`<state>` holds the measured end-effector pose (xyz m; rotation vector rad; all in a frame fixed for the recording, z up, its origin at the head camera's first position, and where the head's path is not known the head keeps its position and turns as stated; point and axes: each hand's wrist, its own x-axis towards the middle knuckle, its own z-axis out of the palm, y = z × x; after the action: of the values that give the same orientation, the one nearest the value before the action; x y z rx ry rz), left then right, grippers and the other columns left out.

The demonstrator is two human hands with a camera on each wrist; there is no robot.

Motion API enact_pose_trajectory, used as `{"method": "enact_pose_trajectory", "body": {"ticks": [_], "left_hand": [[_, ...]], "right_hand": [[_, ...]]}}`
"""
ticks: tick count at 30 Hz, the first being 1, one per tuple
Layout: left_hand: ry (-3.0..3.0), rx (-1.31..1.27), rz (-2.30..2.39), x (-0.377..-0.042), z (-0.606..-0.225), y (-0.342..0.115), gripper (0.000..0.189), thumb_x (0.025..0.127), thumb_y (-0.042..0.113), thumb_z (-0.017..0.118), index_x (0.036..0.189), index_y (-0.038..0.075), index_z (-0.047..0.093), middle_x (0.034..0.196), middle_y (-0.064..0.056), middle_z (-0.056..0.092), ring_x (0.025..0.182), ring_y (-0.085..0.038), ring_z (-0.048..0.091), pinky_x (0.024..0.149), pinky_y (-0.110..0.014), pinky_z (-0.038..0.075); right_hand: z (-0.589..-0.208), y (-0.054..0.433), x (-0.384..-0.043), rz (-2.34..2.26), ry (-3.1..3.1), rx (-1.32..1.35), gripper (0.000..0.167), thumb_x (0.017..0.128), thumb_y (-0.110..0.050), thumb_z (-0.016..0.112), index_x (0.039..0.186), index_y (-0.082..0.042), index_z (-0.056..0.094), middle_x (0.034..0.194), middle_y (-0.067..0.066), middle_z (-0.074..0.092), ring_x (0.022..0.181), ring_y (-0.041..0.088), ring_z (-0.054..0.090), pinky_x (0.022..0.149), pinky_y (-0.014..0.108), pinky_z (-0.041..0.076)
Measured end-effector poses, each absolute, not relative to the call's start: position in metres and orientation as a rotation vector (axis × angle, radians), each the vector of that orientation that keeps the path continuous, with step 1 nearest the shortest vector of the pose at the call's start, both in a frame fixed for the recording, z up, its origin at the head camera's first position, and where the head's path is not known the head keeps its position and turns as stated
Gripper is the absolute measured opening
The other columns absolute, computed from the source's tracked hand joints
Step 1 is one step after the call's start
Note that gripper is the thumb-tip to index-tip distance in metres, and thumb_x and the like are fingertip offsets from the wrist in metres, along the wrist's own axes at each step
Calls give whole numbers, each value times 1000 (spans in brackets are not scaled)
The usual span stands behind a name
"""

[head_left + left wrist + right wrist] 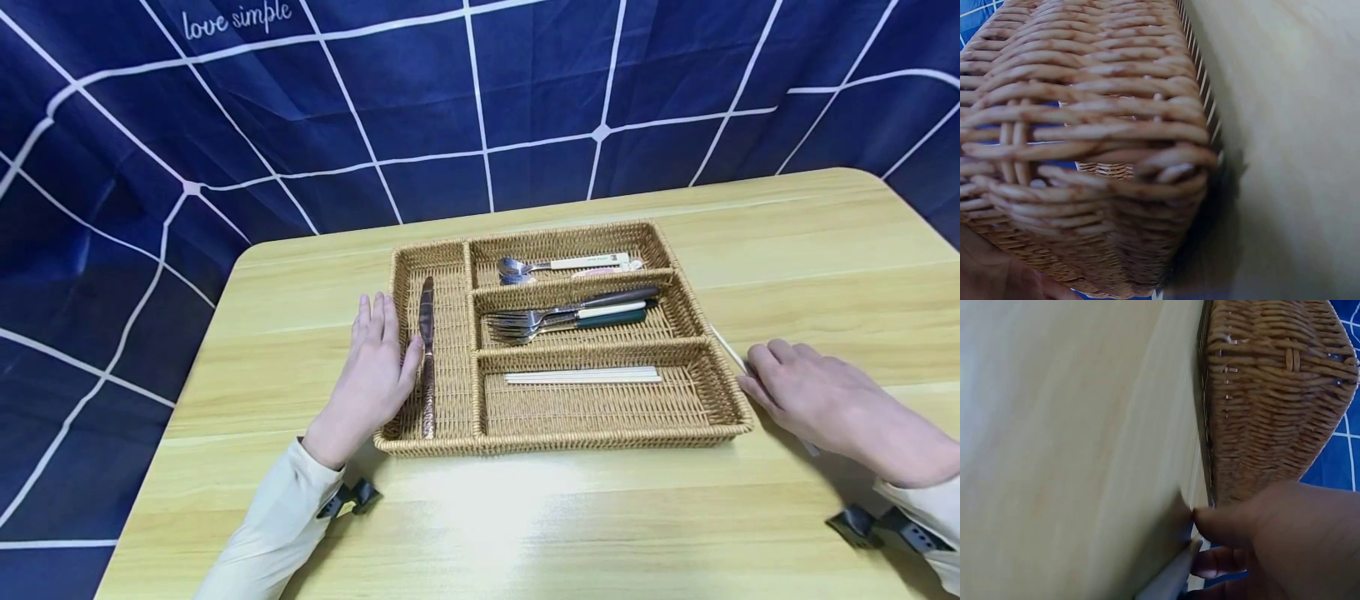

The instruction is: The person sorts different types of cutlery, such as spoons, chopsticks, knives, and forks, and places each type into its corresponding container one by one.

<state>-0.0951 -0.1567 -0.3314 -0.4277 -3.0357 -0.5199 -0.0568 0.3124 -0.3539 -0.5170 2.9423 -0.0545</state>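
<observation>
A woven wicker cutlery tray (pixel 435 450) with several compartments sits on the table. My left hand (pixel 371 371) rests along its left side, fingers straight and the thumb over the rim; in the left wrist view the tray's woven corner (pixel 1104 131) fills much of the picture. Beside the tray's right wall, my right hand (pixel 825 396) pinches a thin white chopstick (pixel 729 350) between thumb and fingers, low over the table. In the right wrist view a pale end (pixel 1169 575) juts from that grip. A knife (pixel 427 358) lies lengthwise in the tray's left compartment.
Spoons (pixel 570 262) lie in the back compartment, forks (pixel 570 317) in the middle one and white chopsticks (pixel 583 376) in the front one. A dark blue cloth (pixel 540 92) with white lines hangs behind the wooden table (pixel 480 525).
</observation>
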Motion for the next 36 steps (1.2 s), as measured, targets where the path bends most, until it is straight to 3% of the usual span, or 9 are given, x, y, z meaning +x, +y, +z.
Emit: {"method": "enact_pose_trajectory", "body": {"ticks": [7,15,27,33,36], "left_hand": [[-3041,-426,-515,-95,-331,-157,69,103,30,38,147,-16,10,153,-35,8,143,-47,-1,118,-54,5],[-3048,-418,-512,-94,-330,-156,70,103,31,39,147,-16,11,154,-35,8,143,-47,-1,118,-54,4],[-3054,-416,-493,-93,-329,-155,70,103,31,38,146,-16,11,153,-35,9,143,-47,-1,118,-54,5],[-3050,-413,-499,-93,-329,-155,70,103,31,39,147,-16,12,153,-35,10,143,-47,0,118,-54,5],[-3047,-416,-503,-93,-329,-155,69,103,31,39,146,-16,12,153,-35,10,143,-47,0,118,-54,5]], "right_hand": [[-357,309,-54,-44,2998,-590,9,94,-9,55,88,-5,49,77,4,46,69,25,52,54,45,47],[-356,309,-53,-28,3097,-652,14,82,-5,59,80,-4,46,77,7,47,72,30,51,56,47,45],[-343,308,-54,-3,3244,-681,13,90,-10,55,81,-5,46,76,6,45,76,32,49,66,48,36],[-329,307,-57,-31,3307,-826,12,90,-6,50,80,-4,45,72,5,41,66,27,42,56,40,32],[-321,303,-61,-67,3358,-1010,23,97,-14,39,76,-6,43,69,3,38,61,24,38,51,35,29]]}}
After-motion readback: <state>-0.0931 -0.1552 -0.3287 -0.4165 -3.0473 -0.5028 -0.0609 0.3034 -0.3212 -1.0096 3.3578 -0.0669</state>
